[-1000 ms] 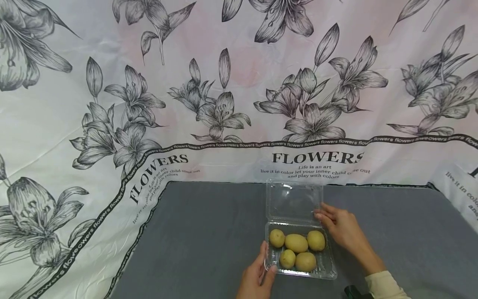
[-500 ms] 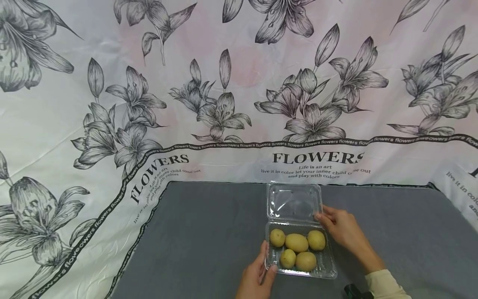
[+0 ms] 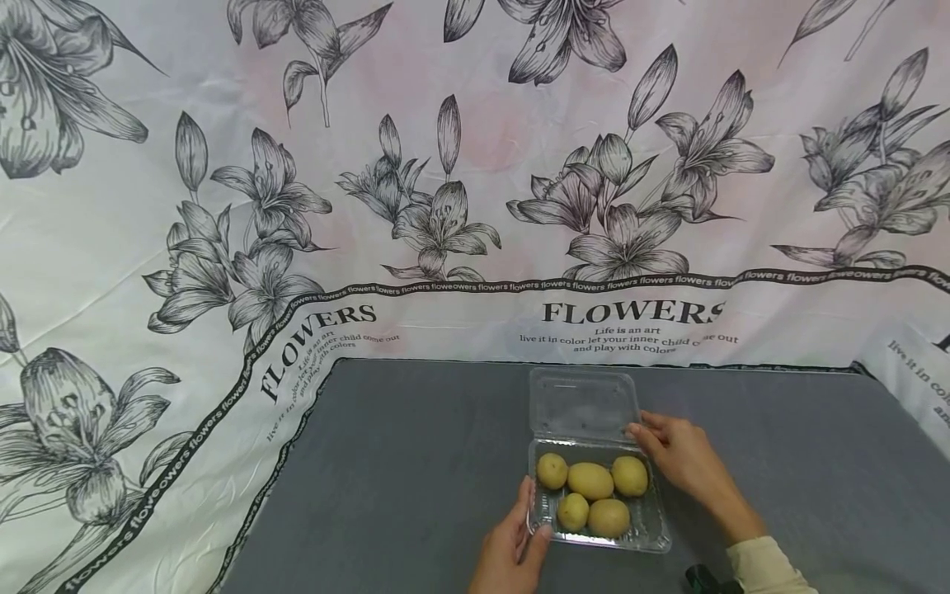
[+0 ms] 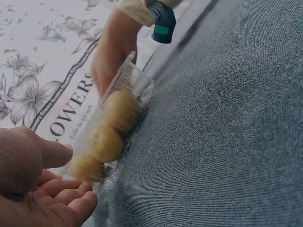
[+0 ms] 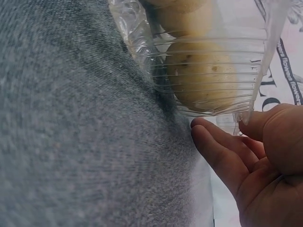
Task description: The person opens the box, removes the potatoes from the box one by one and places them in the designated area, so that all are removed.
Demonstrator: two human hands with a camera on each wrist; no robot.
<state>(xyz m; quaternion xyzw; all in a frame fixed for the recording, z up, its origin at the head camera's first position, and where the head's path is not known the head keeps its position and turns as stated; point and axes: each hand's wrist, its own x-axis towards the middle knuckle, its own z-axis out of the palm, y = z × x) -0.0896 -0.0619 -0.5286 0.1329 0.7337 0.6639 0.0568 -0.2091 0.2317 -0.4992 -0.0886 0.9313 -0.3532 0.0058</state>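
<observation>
A clear plastic clamshell box (image 3: 647,528) stands on the table with its lid (image 3: 582,403) swung open toward the back. Several yellow potatoes (image 3: 590,480) lie inside in two rows. My left hand (image 3: 510,549) holds the box's left side, thumb at the front left corner and fingers along the wall. At the lid's lower right edge, near the hinge, my right hand (image 3: 690,464) pinches the plastic between thumb and fingers. Through the ribbed wall in the right wrist view, a potato (image 5: 201,75) shows close to the right hand.
Grey cloth (image 3: 416,462) covers the table. Behind it and to the left hangs a white sheet (image 3: 445,322) printed with lilies and lettering. A dark device with a green patch (image 4: 162,29) sits at the right wrist, by a cream sleeve (image 3: 764,565).
The lid has tipped a little farther back, its top edge sinking lower in the head view. The right fingers stay on it and have shifted slightly down. Left hand and potatoes keep their places.
</observation>
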